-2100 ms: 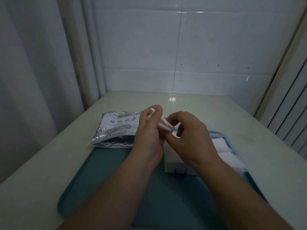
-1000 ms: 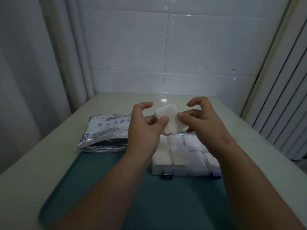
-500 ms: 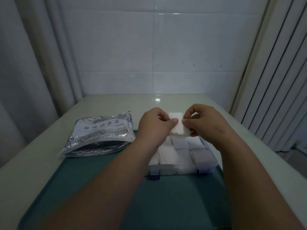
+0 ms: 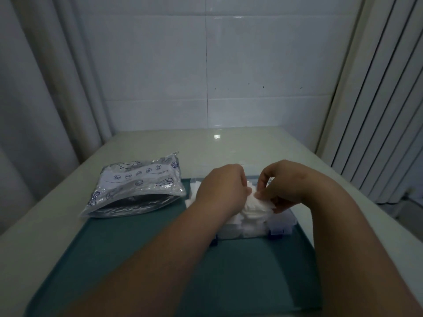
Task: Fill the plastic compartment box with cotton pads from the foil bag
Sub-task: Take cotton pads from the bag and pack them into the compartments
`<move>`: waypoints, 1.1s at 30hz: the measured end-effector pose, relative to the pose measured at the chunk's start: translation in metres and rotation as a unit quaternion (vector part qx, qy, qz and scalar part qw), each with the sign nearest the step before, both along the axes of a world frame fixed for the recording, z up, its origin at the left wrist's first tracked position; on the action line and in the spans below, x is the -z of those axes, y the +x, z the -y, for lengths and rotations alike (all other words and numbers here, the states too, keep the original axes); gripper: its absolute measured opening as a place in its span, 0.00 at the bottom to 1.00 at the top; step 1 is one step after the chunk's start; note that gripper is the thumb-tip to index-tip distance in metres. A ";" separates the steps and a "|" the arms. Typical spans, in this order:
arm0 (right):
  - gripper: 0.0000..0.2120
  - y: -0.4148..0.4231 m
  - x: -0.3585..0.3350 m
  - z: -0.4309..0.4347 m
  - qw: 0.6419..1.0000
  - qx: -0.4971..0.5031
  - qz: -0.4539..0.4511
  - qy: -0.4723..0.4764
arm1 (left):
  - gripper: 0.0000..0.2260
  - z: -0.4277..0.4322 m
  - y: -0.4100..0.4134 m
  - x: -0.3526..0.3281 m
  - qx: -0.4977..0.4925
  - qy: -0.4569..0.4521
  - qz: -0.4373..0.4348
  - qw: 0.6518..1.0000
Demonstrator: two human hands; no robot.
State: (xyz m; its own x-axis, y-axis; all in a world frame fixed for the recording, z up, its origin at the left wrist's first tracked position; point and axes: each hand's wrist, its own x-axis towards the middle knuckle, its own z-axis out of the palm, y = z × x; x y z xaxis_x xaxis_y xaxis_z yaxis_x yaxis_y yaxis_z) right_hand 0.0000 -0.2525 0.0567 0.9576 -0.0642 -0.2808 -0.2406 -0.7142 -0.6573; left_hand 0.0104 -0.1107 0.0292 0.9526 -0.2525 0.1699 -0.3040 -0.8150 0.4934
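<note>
With the left hand (image 4: pixel 223 191) and right hand (image 4: pixel 288 186) both pinching a wad of pads (image 4: pixel 254 207) over the box (image 4: pixel 281 227), right of the bag (image 4: pixel 137 188), it seems best to press it straight down, tucking its edges inside one compartment.

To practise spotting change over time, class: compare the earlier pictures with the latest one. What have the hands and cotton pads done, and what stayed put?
The left hand and right hand have come down, bringing the cotton pads they pinch from above the compartment box onto its filled compartments. Nothing was let go. The foil bag, box and green tray lie as before.
</note>
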 end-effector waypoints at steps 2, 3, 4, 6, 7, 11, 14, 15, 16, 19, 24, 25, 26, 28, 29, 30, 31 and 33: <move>0.04 0.001 0.003 -0.002 1.000 -0.005 -0.025 -0.011 | 0.05 0.001 -0.001 0.004 0.008 0.022 -0.002 1.000; 0.05 0.002 0.005 -0.003 0.999 -0.008 -0.034 -0.017 | 0.05 0.002 -0.002 0.005 0.012 0.033 -0.001 0.999; 0.05 0.002 0.005 -0.004 0.999 -0.010 -0.039 -0.021 | 0.05 0.001 -0.003 0.006 0.015 0.044 0.004 0.999; 0.05 0.003 0.006 -0.005 0.999 -0.013 -0.047 -0.024 | 0.06 0.001 -0.003 0.006 0.020 0.063 0.012 0.998; 0.05 0.003 0.007 -0.005 0.998 -0.012 -0.050 -0.024 | 0.06 0.001 -0.003 0.006 0.022 0.067 0.015 0.997; 0.05 0.005 0.008 -0.006 0.998 -0.009 -0.058 -0.028 | 0.06 -0.002 -0.003 0.003 0.024 0.096 0.040 0.994; 0.05 0.005 0.009 -0.006 0.998 -0.009 -0.058 -0.036 | 0.06 -0.005 -0.002 0.000 0.035 0.096 0.033 0.994; 0.06 0.005 0.009 -0.006 0.998 -0.011 -0.057 -0.040 | 0.06 -0.007 -0.001 -0.001 0.038 0.092 0.024 0.995; 0.06 0.005 0.009 -0.005 0.998 -0.014 -0.054 -0.043 | 0.07 -0.009 -0.001 -0.002 0.040 0.091 0.019 0.995; 0.06 0.004 0.007 -0.003 0.998 -0.018 -0.047 -0.043 | 0.08 -0.018 -0.004 -0.002 0.035 0.102 0.015 0.994; 0.06 0.001 0.004 -0.001 0.998 -0.027 -0.042 -0.034 | 0.14 -0.025 -0.008 0.006 0.030 0.101 0.002 0.994; 0.06 0.001 0.004 -0.001 0.998 -0.028 -0.042 -0.035 | 0.16 -0.025 -0.008 0.006 0.028 0.095 0.002 0.995; 0.07 0.001 0.005 -0.001 0.998 -0.028 -0.044 -0.036 | 0.18 -0.025 -0.008 0.007 0.026 0.089 0.001 0.996; 0.06 0.001 0.006 -0.002 0.998 -0.026 -0.047 -0.041 | 0.18 -0.024 -0.008 0.008 0.025 0.084 -0.002 0.996; 0.07 0.001 0.006 -0.002 0.998 -0.024 -0.049 -0.042 | 0.17 -0.024 -0.008 0.008 0.026 0.089 -0.001 0.996; 0.07 0.001 0.007 -0.002 0.998 -0.023 -0.050 -0.042 | 0.17 -0.024 -0.008 0.008 0.029 0.097 0.002 0.995; 0.06 0.002 0.007 -0.003 0.998 -0.023 -0.050 -0.041 | 0.16 -0.023 -0.007 0.009 0.031 0.107 0.004 0.994; 0.06 0.002 0.007 -0.003 0.998 -0.022 -0.050 -0.037 | 0.16 -0.022 -0.006 0.009 0.033 0.124 0.002 0.992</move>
State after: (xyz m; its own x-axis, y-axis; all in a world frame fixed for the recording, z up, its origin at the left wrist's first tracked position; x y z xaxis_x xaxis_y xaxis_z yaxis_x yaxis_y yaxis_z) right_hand 0.0024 -0.2491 0.0499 0.9271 -0.0476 -0.3717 -0.2706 -0.7712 -0.5762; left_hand 0.0043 -0.0882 0.0201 0.9320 -0.3488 0.0987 -0.3624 -0.8891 0.2795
